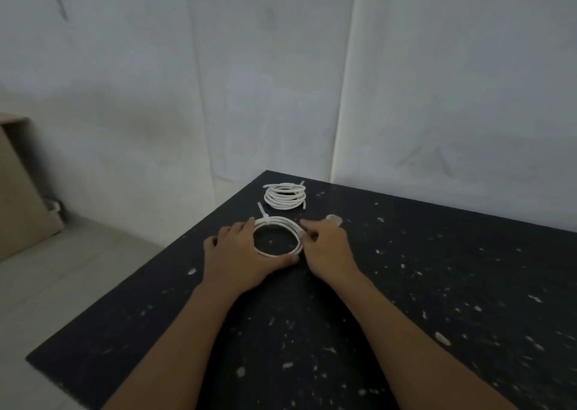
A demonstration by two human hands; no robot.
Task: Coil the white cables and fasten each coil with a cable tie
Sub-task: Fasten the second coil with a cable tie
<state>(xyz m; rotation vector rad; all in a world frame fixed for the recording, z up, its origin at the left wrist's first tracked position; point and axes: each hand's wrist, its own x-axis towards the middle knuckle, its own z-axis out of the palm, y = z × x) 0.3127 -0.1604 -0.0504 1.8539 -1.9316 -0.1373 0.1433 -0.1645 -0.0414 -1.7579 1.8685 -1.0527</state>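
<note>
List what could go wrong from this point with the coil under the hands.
1. The near white cable coil has only one visible translucent cable tie, at its far left; letting go may let the loops on the right spring apart.
2. The right hand pinches the coil's right edge; a tug might drag the coil out from under the left hand.

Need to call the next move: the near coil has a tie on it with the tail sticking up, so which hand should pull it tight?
Left, probably: the left hand already touches the tie.
</note>
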